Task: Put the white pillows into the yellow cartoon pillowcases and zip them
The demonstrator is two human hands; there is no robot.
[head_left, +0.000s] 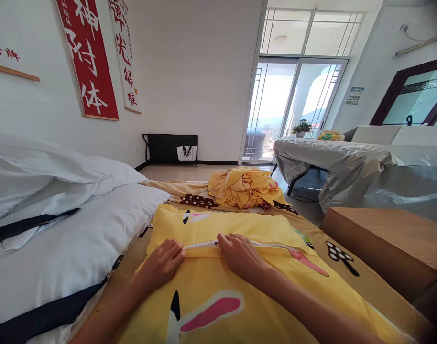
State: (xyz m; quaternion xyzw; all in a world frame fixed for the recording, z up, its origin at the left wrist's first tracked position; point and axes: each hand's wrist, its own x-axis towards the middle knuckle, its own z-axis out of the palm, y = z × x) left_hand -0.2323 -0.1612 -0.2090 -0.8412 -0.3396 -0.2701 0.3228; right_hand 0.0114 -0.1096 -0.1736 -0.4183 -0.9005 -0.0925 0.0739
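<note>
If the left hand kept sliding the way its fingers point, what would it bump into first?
The left hand points right along the white zipper of the yellow pillowcase. It would most likely meet the right hand first, resting close by on the same seam.
</note>
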